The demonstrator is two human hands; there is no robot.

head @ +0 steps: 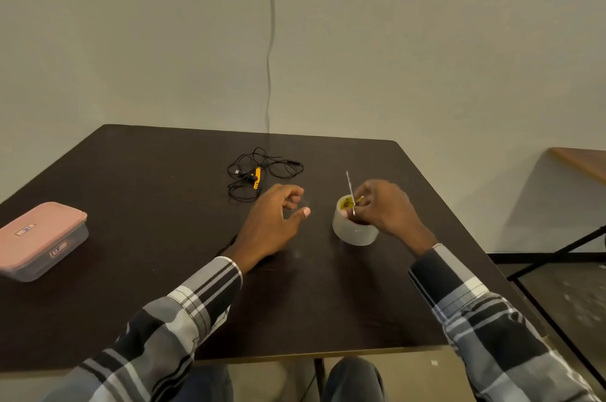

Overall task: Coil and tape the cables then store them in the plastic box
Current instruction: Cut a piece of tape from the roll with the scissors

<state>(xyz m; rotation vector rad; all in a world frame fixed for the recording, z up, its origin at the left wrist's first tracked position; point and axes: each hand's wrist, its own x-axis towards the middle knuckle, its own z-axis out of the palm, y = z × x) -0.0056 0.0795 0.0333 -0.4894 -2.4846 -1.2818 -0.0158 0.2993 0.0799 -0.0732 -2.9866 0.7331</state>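
Note:
A tangle of thin black cables (262, 172) with a yellow piece lies at the table's far middle. Another dark cable (229, 246) peeks out from under my left wrist. My left hand (273, 224) hovers over the table with fingers curled and thumb out, pinching what looks like a faint strip of clear tape. My right hand (383, 208) grips a thin cutter blade (350, 188) with a yellow handle, upright over the clear tape roll (355, 232) standing on the table. The plastic box (42, 239), with its pink lid shut, sits at the left edge.
The dark table (164, 287) ends just in front of my knees. A pale wall with a hanging cord (269, 73) is behind it. To the right are a wooden ledge (583, 162) and black frame bars (557, 257) near the floor.

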